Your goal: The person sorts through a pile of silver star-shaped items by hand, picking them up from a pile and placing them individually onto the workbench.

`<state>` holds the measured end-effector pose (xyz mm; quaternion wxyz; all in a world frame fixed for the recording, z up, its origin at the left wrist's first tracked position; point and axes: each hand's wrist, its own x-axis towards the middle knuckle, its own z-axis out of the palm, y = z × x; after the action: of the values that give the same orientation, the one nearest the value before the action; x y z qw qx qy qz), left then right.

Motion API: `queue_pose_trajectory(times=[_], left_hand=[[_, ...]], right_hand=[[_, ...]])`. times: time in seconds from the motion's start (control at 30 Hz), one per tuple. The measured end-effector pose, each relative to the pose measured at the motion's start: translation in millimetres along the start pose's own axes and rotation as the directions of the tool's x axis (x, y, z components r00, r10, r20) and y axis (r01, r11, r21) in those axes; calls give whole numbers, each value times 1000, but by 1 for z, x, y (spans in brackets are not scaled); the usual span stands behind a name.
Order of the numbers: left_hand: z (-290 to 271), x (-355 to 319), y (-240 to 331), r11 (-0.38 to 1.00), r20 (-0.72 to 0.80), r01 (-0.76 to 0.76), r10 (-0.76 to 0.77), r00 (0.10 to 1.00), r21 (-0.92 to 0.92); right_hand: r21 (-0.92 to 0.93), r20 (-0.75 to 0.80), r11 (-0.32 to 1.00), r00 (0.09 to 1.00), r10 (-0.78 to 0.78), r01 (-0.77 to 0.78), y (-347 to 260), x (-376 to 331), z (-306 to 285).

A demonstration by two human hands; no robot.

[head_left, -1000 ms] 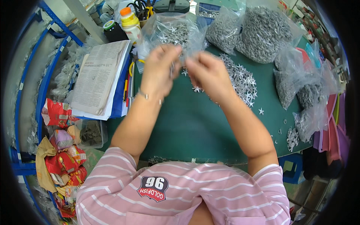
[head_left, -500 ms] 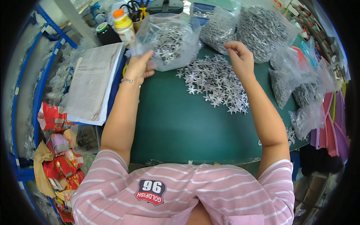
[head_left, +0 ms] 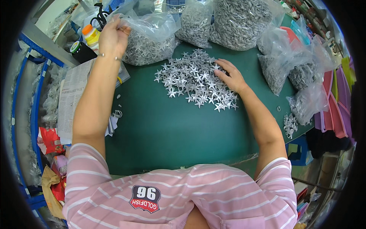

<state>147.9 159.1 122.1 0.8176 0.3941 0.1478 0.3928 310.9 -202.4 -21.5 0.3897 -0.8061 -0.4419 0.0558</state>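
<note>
A loose pile of small silver star-shaped pieces (head_left: 194, 80) lies on the green table mat (head_left: 167, 133). My right hand (head_left: 230, 76) rests flat on the pile's right side, fingers spread over the stars. My left hand (head_left: 111, 36) reaches to the far left and pinches the top of a clear plastic bag (head_left: 150, 38) that is full of the same silver stars. A thin bracelet circles my left wrist.
More clear bags of silver pieces stand at the back (head_left: 238, 23) and right (head_left: 284, 65). A newspaper (head_left: 72, 99) lies at the left, with an orange-capped bottle (head_left: 91, 34) and a dark tape roll (head_left: 81, 50) beyond it. Coloured plastic sheets (head_left: 335, 103) hang off the right edge.
My left hand has moved up to grip the top of the bag. My right hand came down from the back bags onto the star pile.
</note>
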Motion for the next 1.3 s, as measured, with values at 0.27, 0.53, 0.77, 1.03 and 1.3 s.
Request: queue_pose_trajectory(times=[0.27, 0.53, 0.77, 1.03, 1.3], left_hand=[[-51, -140, -96, 764, -125, -102, 233, 964, 637], [-61, -129, -145, 97, 310, -318, 82, 947, 943], [-53, -137, -138, 153, 406, -410, 59, 912, 899], [-56, -166, -127, 891, 304, 105, -258, 917, 441], [-59, -149, -122, 465, 276, -306, 134, 952, 831]], right_hand=[[135, 141, 955, 949, -283, 265, -65, -47, 22], [-142, -154, 944, 935, -320, 299, -31, 62, 41], [67, 73, 966, 964, -255, 251, -50, 61, 73], [683, 234, 722, 904, -357, 109, -100, -10, 51], [193, 76, 946, 957, -280, 262, -77, 56, 65]])
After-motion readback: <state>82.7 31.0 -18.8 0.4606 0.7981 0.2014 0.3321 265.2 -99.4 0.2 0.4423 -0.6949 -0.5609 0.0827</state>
